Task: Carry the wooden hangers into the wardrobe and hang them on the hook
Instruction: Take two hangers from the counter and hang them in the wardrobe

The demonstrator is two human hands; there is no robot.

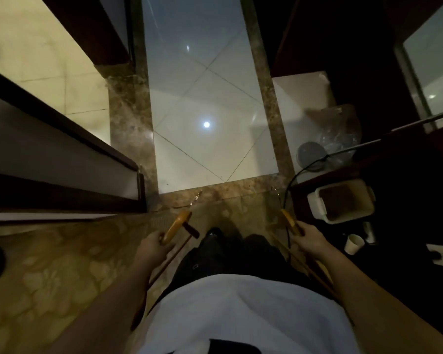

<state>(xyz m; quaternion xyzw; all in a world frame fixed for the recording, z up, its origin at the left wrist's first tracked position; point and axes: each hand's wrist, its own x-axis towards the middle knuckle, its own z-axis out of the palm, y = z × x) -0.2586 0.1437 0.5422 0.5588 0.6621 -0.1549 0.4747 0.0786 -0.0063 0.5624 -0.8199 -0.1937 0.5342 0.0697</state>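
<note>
At the right edge a white bin [341, 205] is seen on the dark floor, its inside filled by something brown that cannot be made out. Just below it stands a white paper cup [353, 243], tilted slightly; its contents cannot be told. Farther up, a crumpled clear plastic bag [339, 135] lies beside a round grey lid [310, 155], with a black cable [296, 175] curving past them.

Two wooden hangers are carried low in front of the body, one in each hand. The left hanger [175, 227] is held with its curved wooden shoulder pointing forward and up toward the marble threshold [223, 192], while its thin lower bar runs back alongside the left forearm — the long axis lies roughly front to back. The right hanger [289, 222] is held likewise, its orange-brown arm pointing forward and its slender bar trailing back along the right forearm.

The left hand [151, 247] is closed around the left hanger's shoulder, fingers wrapped tight. The right hand [308, 238] is closed in the same way on the right hanger. Both are over patterned carpet [62, 264], short of the white tiled floor [205, 111].
</note>
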